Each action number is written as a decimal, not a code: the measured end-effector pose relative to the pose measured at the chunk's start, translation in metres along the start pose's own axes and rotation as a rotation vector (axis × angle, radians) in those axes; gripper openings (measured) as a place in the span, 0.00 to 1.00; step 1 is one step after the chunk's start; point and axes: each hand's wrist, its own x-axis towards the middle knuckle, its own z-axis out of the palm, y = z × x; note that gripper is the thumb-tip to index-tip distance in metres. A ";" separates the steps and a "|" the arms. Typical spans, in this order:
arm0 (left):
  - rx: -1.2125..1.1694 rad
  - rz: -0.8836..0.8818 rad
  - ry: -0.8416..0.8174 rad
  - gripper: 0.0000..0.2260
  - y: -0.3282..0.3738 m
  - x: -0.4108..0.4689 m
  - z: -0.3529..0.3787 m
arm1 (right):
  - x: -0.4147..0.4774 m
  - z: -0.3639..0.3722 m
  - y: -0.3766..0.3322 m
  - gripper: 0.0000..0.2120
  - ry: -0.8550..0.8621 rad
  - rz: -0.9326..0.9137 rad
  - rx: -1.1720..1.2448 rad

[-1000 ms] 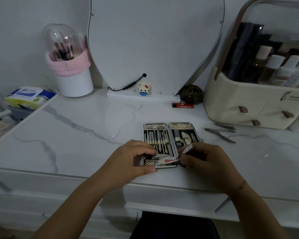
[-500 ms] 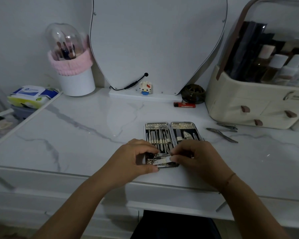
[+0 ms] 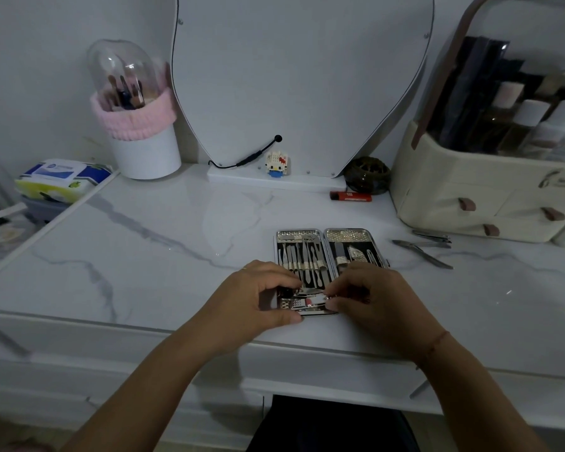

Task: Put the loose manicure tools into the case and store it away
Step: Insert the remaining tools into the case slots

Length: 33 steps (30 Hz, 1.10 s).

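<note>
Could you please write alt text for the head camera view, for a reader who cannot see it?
Both hands, left hand and right hand, press a metal tool into the near end of an open manicure case on a white marble vanity top. Two loose tools lie to its right.

The single head-worn view looks forward and down, close over a marble tabletop (image 3: 150, 256) toward the wall.

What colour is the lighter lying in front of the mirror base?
Red, with a dark cap at its left end: the lighter, clearest in the head view.
</note>
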 end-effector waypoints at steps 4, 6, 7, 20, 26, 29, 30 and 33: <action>0.027 0.021 -0.009 0.19 -0.001 0.001 0.001 | 0.002 0.000 0.000 0.03 -0.013 0.008 0.009; 0.037 0.026 -0.008 0.19 -0.001 0.001 0.001 | 0.003 0.001 0.000 0.03 -0.014 0.007 0.013; 0.036 0.024 -0.006 0.19 0.000 0.001 0.001 | 0.003 0.002 -0.001 0.03 -0.016 0.005 0.014; -0.119 -0.021 -0.009 0.24 -0.006 0.006 -0.003 | -0.003 -0.033 0.024 0.07 0.253 0.120 0.091; -0.047 -0.068 0.061 0.26 -0.001 0.052 -0.010 | 0.010 -0.069 0.092 0.05 0.374 0.423 -0.106; 0.026 -0.116 0.014 0.31 -0.011 0.069 -0.005 | 0.010 -0.070 0.101 0.05 0.340 0.461 -0.163; 0.039 -0.125 0.000 0.32 -0.014 0.070 -0.003 | 0.010 -0.069 0.104 0.04 0.345 0.455 -0.182; 0.086 -0.120 -0.020 0.34 -0.018 0.068 0.001 | 0.009 -0.067 0.107 0.04 0.360 0.435 -0.225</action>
